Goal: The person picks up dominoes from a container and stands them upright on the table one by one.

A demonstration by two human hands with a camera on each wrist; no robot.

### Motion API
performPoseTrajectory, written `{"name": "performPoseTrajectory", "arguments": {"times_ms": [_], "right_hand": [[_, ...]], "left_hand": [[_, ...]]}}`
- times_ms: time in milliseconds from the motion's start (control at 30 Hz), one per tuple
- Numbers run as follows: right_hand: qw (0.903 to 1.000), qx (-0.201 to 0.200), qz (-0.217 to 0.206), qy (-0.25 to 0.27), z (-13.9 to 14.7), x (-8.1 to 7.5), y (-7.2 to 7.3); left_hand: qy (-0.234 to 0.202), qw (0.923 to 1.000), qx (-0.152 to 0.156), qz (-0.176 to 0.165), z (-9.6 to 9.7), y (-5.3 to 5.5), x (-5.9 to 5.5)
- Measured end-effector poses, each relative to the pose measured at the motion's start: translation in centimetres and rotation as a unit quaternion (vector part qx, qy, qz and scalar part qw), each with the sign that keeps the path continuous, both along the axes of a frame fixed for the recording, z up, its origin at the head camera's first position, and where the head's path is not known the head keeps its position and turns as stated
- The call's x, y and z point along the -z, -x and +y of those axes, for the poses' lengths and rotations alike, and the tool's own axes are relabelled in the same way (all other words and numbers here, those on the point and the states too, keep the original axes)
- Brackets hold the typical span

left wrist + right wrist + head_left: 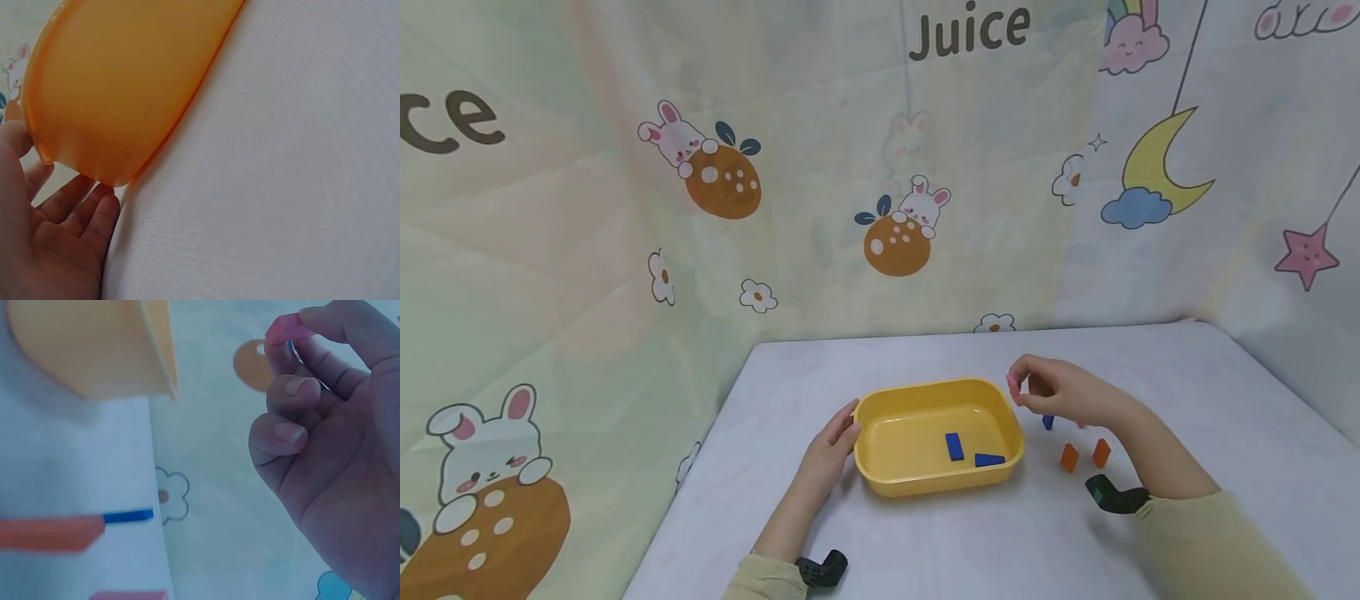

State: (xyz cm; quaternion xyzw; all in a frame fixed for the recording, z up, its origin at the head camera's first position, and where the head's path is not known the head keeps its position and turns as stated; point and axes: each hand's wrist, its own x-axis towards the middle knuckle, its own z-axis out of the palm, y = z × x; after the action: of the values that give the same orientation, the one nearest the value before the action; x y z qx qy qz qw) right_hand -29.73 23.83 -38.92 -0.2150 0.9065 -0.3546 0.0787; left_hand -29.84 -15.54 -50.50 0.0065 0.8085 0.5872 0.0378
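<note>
Right of the tray [895,487], the right hand [1067,390] is pinching a pink block [1012,388]; the left hand [831,446] is loosely gripping its rim. Two blue blocks [954,447] are lying inside; orange blocks [1070,457] are remaining outside.

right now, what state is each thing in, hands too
yellow tray, right way up on the table
two blue blocks, inside the tray
left hand, touching the tray
right hand, pinching a pink block, raised
two orange blocks, on the table
third blue block, outside the tray, partly hidden
second pink block, mostly hidden
</note>
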Motion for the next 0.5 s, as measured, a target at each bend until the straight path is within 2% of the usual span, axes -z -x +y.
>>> {"name": "performPoseTrajectory", "arguments": {"times_ms": [167, 367, 500], "right_hand": [[0.9999, 0.0, 0.0, 0.017, 1.8, 0.6, -0.8], [0.9991, 0.004, -0.005, 0.042, 3.4, 1.1, -1.5], [0.9987, 0.006, 0.007, 0.049, 4.7, 1.2, -2.2]], "left_hand": [[0.004, 1.0, -0.002, 0.006, -0.1, 0.0, -0.1], [0.012, 0.9999, -0.007, -0.006, 0.0, -0.1, -0.1], [0.013, 0.9999, -0.004, -0.003, 0.1, -0.1, -0.1]]}}
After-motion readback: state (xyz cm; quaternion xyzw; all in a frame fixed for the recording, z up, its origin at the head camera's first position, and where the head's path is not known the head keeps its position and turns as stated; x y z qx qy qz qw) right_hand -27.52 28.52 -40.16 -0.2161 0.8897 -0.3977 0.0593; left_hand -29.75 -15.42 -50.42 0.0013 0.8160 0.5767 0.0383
